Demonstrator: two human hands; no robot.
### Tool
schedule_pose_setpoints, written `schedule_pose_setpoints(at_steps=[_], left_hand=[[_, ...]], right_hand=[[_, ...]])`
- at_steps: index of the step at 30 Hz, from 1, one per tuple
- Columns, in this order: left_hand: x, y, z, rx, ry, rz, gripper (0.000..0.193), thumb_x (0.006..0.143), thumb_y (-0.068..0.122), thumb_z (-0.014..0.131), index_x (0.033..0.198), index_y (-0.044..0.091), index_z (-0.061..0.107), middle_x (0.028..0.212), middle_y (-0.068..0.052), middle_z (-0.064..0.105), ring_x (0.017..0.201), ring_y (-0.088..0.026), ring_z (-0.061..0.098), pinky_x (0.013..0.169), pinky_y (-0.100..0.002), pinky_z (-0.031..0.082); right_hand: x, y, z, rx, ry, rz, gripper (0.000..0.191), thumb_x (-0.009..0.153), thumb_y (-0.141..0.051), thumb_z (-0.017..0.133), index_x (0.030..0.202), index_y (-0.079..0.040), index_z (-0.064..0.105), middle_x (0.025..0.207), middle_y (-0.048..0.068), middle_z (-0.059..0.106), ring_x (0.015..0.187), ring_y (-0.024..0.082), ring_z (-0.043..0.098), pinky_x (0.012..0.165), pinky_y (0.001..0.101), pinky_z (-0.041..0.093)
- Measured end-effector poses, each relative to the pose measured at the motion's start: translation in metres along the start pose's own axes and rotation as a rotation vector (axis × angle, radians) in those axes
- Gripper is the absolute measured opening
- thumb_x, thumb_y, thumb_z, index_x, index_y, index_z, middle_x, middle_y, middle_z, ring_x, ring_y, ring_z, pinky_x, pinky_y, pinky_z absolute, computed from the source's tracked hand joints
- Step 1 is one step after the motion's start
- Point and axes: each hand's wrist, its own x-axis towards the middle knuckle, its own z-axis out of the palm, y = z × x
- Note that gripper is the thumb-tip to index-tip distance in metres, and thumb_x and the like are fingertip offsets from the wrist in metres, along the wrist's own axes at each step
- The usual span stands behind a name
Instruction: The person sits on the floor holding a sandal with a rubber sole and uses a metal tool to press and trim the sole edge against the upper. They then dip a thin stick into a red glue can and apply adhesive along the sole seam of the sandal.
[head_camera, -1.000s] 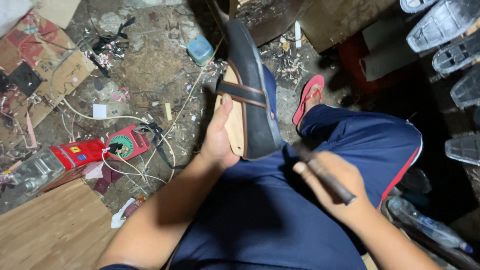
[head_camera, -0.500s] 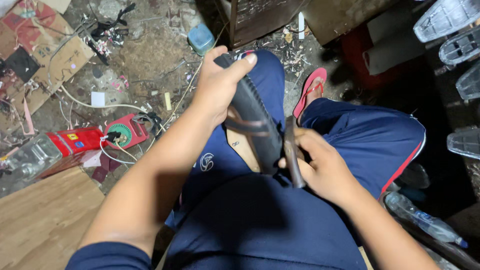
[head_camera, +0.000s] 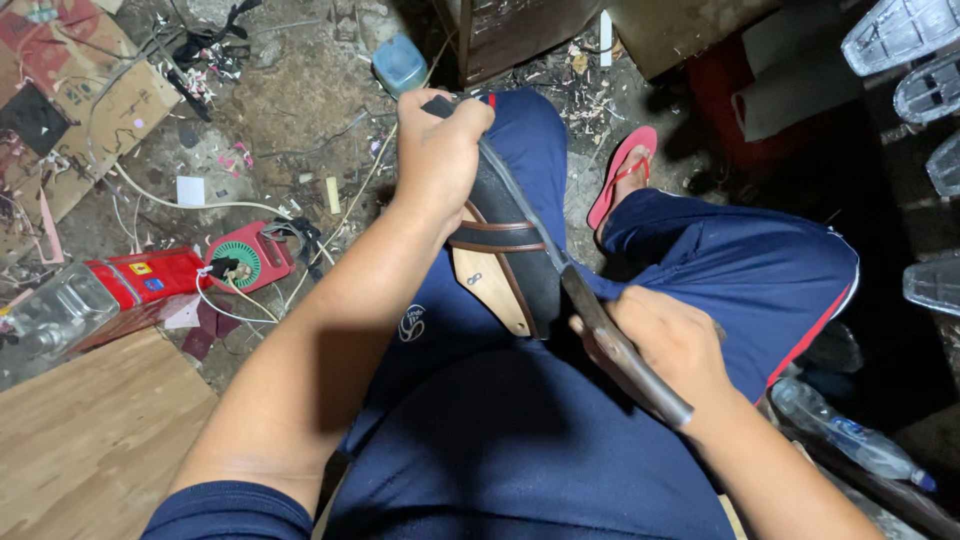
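My left hand (head_camera: 436, 150) grips the far end of a black-soled sandal (head_camera: 505, 240) with a tan insole and brown strap, holding it on edge against my left thigh. My right hand (head_camera: 672, 345) is closed around the dark handle of a long knife (head_camera: 615, 340). Its blade lies along the sandal's black sole edge. I sit in dark blue trousers, knees apart.
A red flip-flop (head_camera: 622, 172) is on my right foot. A red heat gun (head_camera: 215, 265) with white cords lies on the littered floor at left, near a wooden board (head_camera: 90, 440). A plastic bottle (head_camera: 850, 435) lies at right. Shoe lasts (head_camera: 900, 40) stack at the top right.
My left hand has shifted from the sandal's side to its far end and lowered it onto my thigh. My right hand has brought the knife up against the sole edge.
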Motion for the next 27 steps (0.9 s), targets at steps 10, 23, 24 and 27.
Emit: schedule_pose_setpoints(at_steps=[10, 23, 24, 27], left_hand=[[-0.002, 0.001, 0.003, 0.150, 0.007, -0.009, 0.047, 0.072, 0.014, 0.070, 0.113, 0.001, 0.049, 0.085, -0.008, 0.063, 0.073, -0.015, 0.063, 0.067, -0.031, 0.054], [0.002, -0.013, 0.000, 0.066, 0.011, -0.003, 0.048, 0.072, 0.013, 0.071, 0.113, 0.001, 0.050, 0.086, -0.007, 0.062, 0.072, -0.015, 0.061, 0.064, -0.031, 0.053], [0.002, -0.014, 0.000, 0.065, 0.011, 0.007, 0.048, 0.072, 0.013, 0.071, 0.114, 0.000, 0.051, 0.086, -0.007, 0.061, 0.072, -0.015, 0.060, 0.064, -0.031, 0.053], [0.000, -0.014, 0.002, 0.060, 0.010, 0.011, 0.051, 0.073, 0.012, 0.071, 0.118, -0.001, 0.051, 0.085, -0.006, 0.061, 0.071, -0.014, 0.060, 0.063, -0.031, 0.052]], right_hand=[[0.009, -0.001, -0.002, 0.049, -0.150, 0.204, 0.031, 0.087, -0.024, 0.080, 0.072, -0.007, 0.057, 0.063, 0.008, 0.051, 0.055, 0.024, 0.055, 0.052, 0.0364, 0.045], [0.013, 0.049, 0.010, 0.867, -0.218, 0.916, 0.029, 0.095, -0.026, 0.066, 0.078, -0.005, 0.056, 0.057, 0.003, 0.055, 0.050, 0.012, 0.050, 0.048, 0.0299, 0.041], [0.015, 0.050, 0.012, 0.908, -0.230, 0.922, 0.029, 0.095, -0.026, 0.066, 0.078, -0.005, 0.055, 0.057, 0.002, 0.054, 0.049, 0.013, 0.049, 0.047, 0.0304, 0.041], [0.023, 0.048, 0.013, 0.912, -0.291, 0.963, 0.031, 0.096, -0.026, 0.066, 0.076, -0.005, 0.055, 0.055, 0.002, 0.051, 0.047, 0.013, 0.047, 0.045, 0.0312, 0.040]])
